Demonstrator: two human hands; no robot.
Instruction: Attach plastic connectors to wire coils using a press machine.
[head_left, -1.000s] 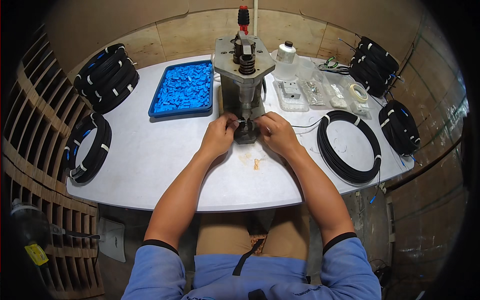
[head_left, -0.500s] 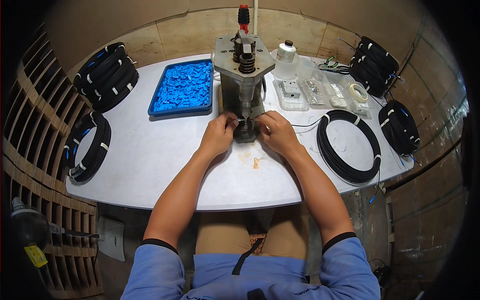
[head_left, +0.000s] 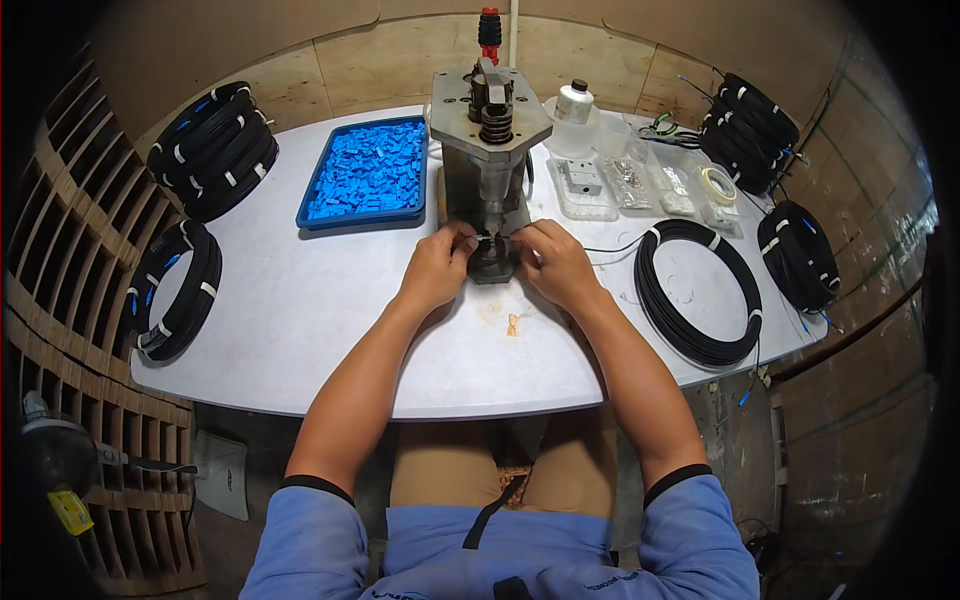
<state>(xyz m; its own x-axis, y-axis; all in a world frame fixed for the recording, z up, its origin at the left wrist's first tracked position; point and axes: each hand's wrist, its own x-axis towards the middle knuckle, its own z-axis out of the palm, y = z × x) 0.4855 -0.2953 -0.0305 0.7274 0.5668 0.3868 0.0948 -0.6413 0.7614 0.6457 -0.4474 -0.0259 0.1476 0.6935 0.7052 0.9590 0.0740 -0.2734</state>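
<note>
A metal bench press [head_left: 495,160] stands at the middle of the table, its ram pointing down over a small base block [head_left: 492,268]. My left hand [head_left: 440,262] is at the left of the ram's tip, thumb and forefinger pinching a small thin light-coloured piece [head_left: 483,238]. On the other side, my right hand [head_left: 552,260] pinches the end of a thin black cable, with its fingertips close to the ram. That cable [head_left: 612,250] runs right to a black cable coil [head_left: 650,300] lying on the table. Fingers and press hide how the piece and cable meet.
A blue tray [head_left: 360,226] full of small blue parts is left of the press. Taped cable coils [head_left: 212,150] are stacked at both sides. Right of the press are a white bottle [head_left: 574,102], a metal block [head_left: 580,178], a tape roll [head_left: 717,184] and bags of small parts [head_left: 628,186].
Both hands stay at the press, holding almost the same pose. Only a very slight shift of the whole view shows.
</note>
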